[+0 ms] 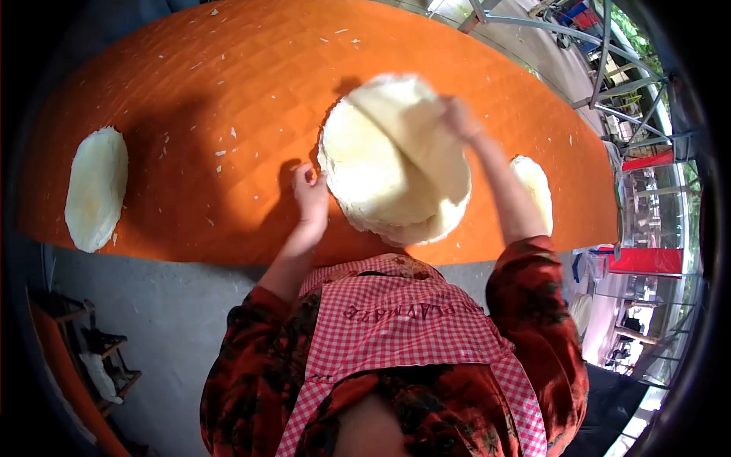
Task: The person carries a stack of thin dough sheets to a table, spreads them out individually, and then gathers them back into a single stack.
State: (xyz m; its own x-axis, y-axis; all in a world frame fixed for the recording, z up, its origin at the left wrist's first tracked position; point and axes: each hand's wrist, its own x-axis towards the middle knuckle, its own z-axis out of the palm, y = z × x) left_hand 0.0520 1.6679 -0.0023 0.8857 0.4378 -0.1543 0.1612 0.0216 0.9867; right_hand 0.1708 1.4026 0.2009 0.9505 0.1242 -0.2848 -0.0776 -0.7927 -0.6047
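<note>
- Orange table [228, 91]: lay under both hands and ran well past each to either side.
- Checked apron [396, 320]: one, on our side of the hands, over dark patterned sleeves.
- Central stack [365, 175] of pale round sheets: flat on the table between the two hands. Its near-left rim touched the left hand, and its far-right rim sat just below the right hand. The layers were too thin to count.
- Top sheet [415, 129]: one, peeled up off the stack. Its raised edge was at the right hand and its lower edge rested on the stack. The fold line ran from far-left to near-right, slanting down towards the left hand. The right hand was the nearer one.
- Left pile [95, 189]: one, well out to the left of the left hand and untouched.
- Right pile [537, 190]: one, just beyond the right forearm and partly hidden by it. That made three piles in all.
- Right hand [459, 119]: blurred, raised, closed around the top sheet's far edge.
- Left hand [311, 194]: fingers drawn together with the tips at the stack's rim. We could not tell whether it pinched a layer.
- White flakes [221, 152]: many, scattered to the left of the left hand and beyond it.
</note>
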